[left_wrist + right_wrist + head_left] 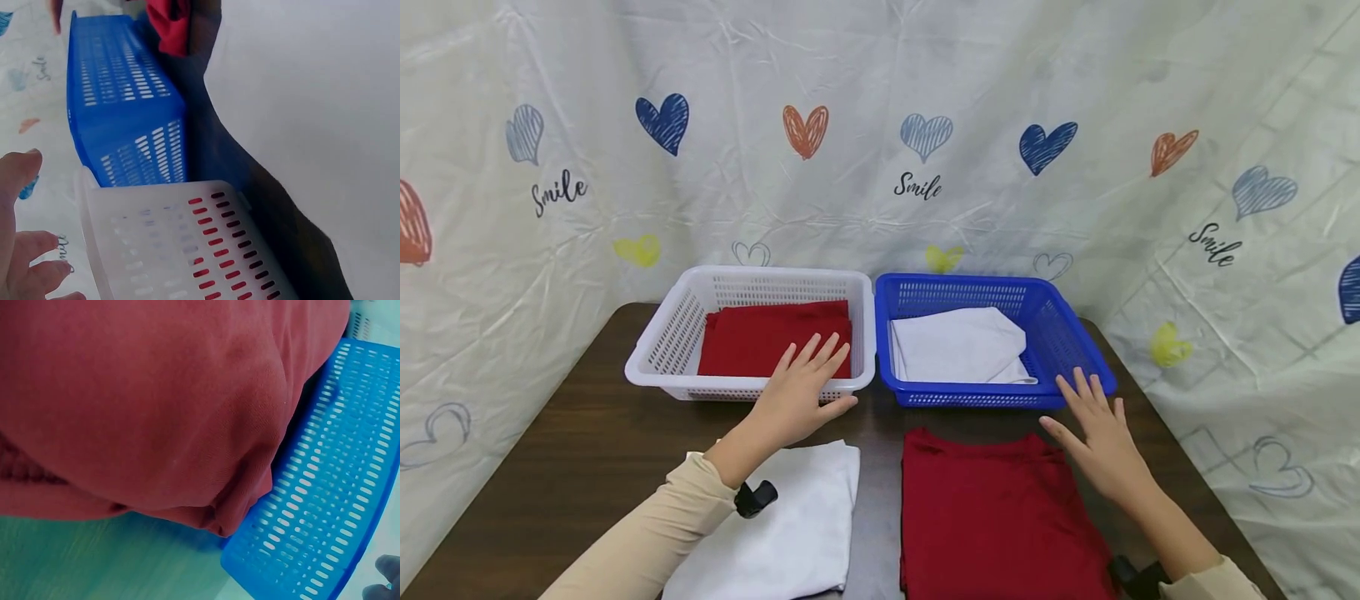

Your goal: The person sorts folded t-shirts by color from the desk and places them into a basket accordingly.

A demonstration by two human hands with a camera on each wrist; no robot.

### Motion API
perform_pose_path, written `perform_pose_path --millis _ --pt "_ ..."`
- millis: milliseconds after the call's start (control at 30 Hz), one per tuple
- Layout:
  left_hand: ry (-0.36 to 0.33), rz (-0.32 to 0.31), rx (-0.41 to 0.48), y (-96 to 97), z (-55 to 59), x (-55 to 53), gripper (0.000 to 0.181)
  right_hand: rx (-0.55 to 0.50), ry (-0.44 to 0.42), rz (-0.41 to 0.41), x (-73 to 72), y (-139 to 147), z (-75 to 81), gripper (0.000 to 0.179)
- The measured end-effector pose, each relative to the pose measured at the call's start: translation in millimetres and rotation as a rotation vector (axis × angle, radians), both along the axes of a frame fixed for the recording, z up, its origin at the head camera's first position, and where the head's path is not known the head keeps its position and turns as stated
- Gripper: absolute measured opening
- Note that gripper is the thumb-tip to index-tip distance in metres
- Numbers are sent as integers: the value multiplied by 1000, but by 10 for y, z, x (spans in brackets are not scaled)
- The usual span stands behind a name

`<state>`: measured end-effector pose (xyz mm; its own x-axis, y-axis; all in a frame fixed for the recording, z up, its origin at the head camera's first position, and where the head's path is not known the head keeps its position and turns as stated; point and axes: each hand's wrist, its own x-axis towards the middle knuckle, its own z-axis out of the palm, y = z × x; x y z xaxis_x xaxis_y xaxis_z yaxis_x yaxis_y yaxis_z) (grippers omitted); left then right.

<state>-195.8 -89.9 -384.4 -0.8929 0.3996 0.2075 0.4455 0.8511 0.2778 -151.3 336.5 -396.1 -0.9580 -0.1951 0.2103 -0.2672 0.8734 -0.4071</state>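
My left hand [801, 396], fingers spread and holding nothing, hovers over the front rim of the white basket [651, 367]. Inside that basket lies a folded red cloth [767, 333]. To the right, my right hand [1097, 437] is also spread, near the front right corner of the blue basket [977, 400], which contains a folded white cloth [955, 346]. A folded white cloth [797, 517] lies below my left forearm, partly covered by it. Beside my right hand a folded red garment [992, 517] lies flat; its fabric fills much of the right wrist view.
Both baskets stand side by side at the back of a dark brown table [557, 450]. Behind them hangs a pale curtain [850, 208] printed with hearts and lettering. A grey strip [876, 508] shows between the two front cloths.
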Motion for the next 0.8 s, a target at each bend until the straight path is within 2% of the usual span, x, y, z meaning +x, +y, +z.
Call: perform_pose_path --millis 333,800 --pt "-25 -18 3 93 -2 39 81 -26 0 8 79 -1 -14 71" --pt "-6 -75 36 212 -92 84 77 -42 7 13 157 -43 2 71"
